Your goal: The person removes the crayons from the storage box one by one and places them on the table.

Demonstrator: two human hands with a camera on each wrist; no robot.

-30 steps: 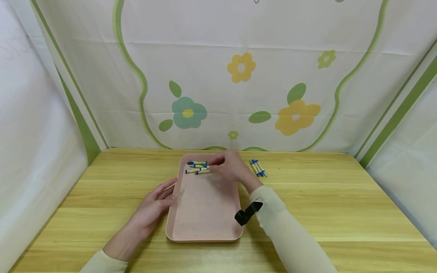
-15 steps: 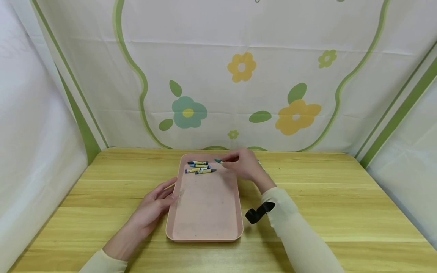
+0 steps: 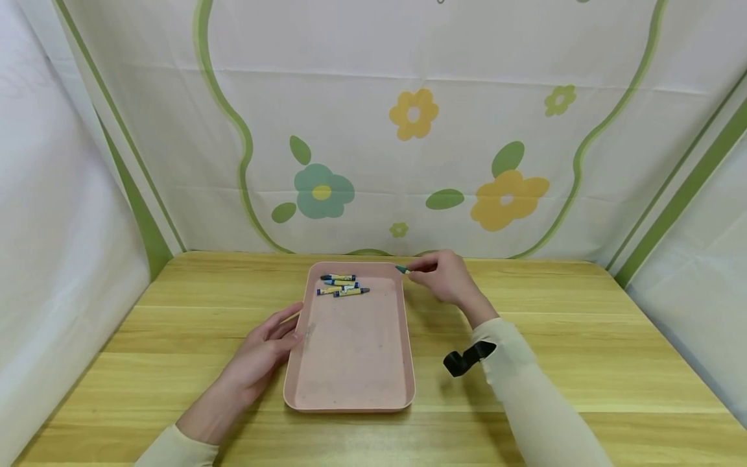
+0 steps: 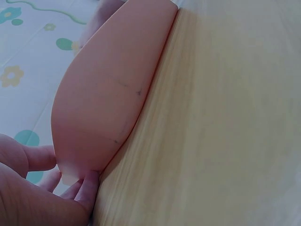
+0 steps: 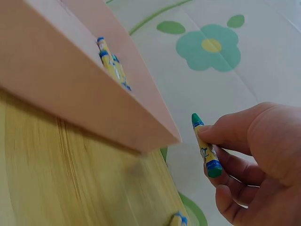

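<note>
A pink tray (image 3: 350, 363) lies on the wooden table. My left hand (image 3: 262, 350) grips its left side, thumb at the rim and fingers against the outer wall; the left wrist view shows these fingers (image 4: 89, 186) low on the wall. Between thumb and fingers, my right hand (image 3: 446, 275) pinches a green crayon (image 5: 207, 148) in a yellow and blue wrapper. That crayon's green tip points toward the tray's far right corner, just above the rim. Several crayons (image 3: 351, 292) in similar wrappers lie together inside the tray at its far left.
In the right wrist view, the end of another crayon (image 5: 178, 219) shows on the table right of the tray; in the head view the right hand hides that spot. A white cloth (image 3: 362, 130) with flowers rises behind the table (image 3: 554, 363).
My right hand has moved right from above the crayons to the tray's far right corner, bringing the green crayon out over the rim. The left hand and tray stay put.
</note>
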